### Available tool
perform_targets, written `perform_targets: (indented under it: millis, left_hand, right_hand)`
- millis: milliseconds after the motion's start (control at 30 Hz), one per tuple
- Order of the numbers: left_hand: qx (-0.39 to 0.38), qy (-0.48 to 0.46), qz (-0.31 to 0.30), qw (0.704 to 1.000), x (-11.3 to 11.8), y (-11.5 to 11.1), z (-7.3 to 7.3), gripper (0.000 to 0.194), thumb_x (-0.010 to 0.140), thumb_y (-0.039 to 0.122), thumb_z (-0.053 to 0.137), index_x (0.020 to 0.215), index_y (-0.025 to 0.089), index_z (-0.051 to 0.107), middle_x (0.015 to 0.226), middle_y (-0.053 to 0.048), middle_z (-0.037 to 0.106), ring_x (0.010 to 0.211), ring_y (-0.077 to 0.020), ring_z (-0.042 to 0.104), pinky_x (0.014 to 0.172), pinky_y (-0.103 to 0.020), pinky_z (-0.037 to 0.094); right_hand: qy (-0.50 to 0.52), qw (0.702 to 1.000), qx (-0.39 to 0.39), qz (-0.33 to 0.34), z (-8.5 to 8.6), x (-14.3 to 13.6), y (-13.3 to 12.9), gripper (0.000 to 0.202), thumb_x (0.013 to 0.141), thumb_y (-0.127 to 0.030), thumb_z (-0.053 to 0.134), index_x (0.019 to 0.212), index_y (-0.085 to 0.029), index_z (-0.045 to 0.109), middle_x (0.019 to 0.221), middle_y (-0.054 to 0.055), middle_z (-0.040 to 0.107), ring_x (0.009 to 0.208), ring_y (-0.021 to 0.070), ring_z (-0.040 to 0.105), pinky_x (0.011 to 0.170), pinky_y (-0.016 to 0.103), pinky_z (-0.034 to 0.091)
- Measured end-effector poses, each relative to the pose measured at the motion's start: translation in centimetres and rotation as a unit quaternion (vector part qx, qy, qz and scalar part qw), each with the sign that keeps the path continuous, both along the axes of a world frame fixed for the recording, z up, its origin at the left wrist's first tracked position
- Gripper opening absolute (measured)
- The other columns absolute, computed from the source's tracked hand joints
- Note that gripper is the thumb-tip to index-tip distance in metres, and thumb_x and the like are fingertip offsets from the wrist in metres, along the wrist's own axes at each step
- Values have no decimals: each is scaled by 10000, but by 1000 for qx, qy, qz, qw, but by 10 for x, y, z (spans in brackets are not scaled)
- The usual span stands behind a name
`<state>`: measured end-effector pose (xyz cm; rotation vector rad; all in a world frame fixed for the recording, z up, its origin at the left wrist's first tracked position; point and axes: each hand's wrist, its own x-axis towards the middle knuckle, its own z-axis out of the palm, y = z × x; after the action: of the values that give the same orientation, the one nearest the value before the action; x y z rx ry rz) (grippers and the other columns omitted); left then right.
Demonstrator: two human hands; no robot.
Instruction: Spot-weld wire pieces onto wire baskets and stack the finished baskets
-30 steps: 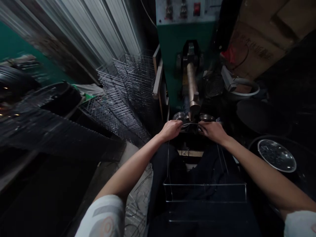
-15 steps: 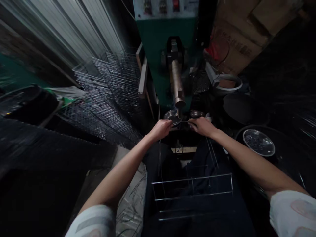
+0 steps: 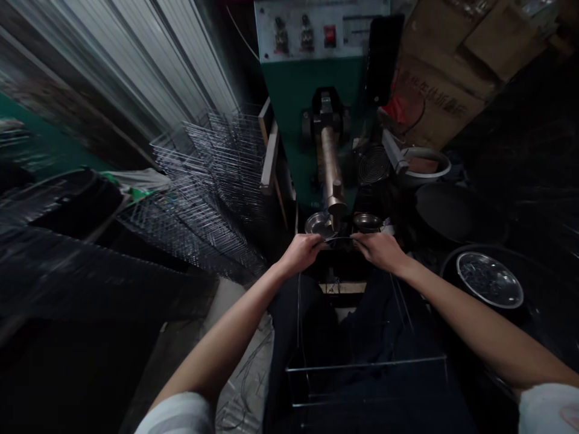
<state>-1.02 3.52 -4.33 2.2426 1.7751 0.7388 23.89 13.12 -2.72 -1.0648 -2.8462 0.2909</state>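
Observation:
My left hand (image 3: 301,254) and my right hand (image 3: 382,250) are closed, pinching opposite sides of a wire frame (image 3: 366,364). A thin wire edge spans the gap between them, just below the tip of a copper-coloured electrode arm (image 3: 330,163). From my hands the frame's long wires reach back over my lap to a boxy far end. The arm juts from a green machine that looks like a spot welder (image 3: 289,90). Behind my fingers sit two small metal bowls, a left one (image 3: 315,224) and a right one (image 3: 367,223). My fingertips are partly hidden and dark.
A tall pile of wire racks (image 3: 203,175) stands at the left, beside a wooden post (image 3: 270,158). At the right are a metal bowl of small parts (image 3: 488,280), a dark round lid or pan (image 3: 456,211) and a grey bucket (image 3: 427,166). Cardboard boxes (image 3: 438,84) rise behind.
The view has tilted up slightly, so the machine's panel shows more and everything sits lower. Both hands stay at the electrode, still holding the wire frame.

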Motion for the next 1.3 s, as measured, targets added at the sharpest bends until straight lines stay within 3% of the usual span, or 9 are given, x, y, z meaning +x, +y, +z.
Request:
perform_targets:
  millis: [200, 600, 733, 1067, 1300]
  left_hand:
    - [-1, -9, -11, 1000, -4, 5, -4, 173, 986, 171, 560, 914, 160, 717, 798, -39, 739, 712, -150, 683, 683, -224, 453]
    - [5, 10, -18, 1000, -8, 7, 13, 222, 988, 195, 533, 839, 152, 692, 703, -29, 679, 649, -144, 623, 639, -241, 404]
    - [5, 10, -16, 1000, -11, 10, 12, 221, 979, 179, 543, 805, 150, 677, 691, -27, 671, 650, -147, 623, 637, -241, 399]
    - [-1, 0, -19, 1000, -13, 15, 12, 242, 963, 165, 551, 729, 162, 613, 646, -4, 602, 612, -134, 565, 622, -243, 384]
    - [-12, -6, -20, 1000, -12, 15, 13, 216, 964, 154, 536, 776, 162, 643, 693, -20, 641, 656, -147, 605, 646, -247, 412]
  right_hand:
    - [-44, 999, 1, 6, 1, -5, 5, 299, 1076, -339, 467, 1294, -292, 667, 1163, 62, 747, 1053, 253, 691, 810, 291, 472]
    - [-53, 999, 0, 9, 19, -13, 9, 287, 1081, -346, 453, 1244, -291, 683, 1109, 66, 746, 1017, 253, 690, 798, 294, 452]
    - [-64, 998, 10, 16, 18, -17, 12, 286, 1089, -359, 437, 1191, -290, 695, 1045, 53, 750, 986, 247, 694, 765, 287, 440]
    - [-76, 997, 25, 16, 21, -18, 15, 295, 1082, -375, 449, 1230, -294, 692, 1121, 62, 741, 994, 261, 690, 728, 293, 444]
    - [-87, 996, 19, 12, 21, -19, 16, 285, 1074, -353, 462, 1239, -289, 686, 1097, 68, 749, 968, 267, 699, 743, 310, 463]
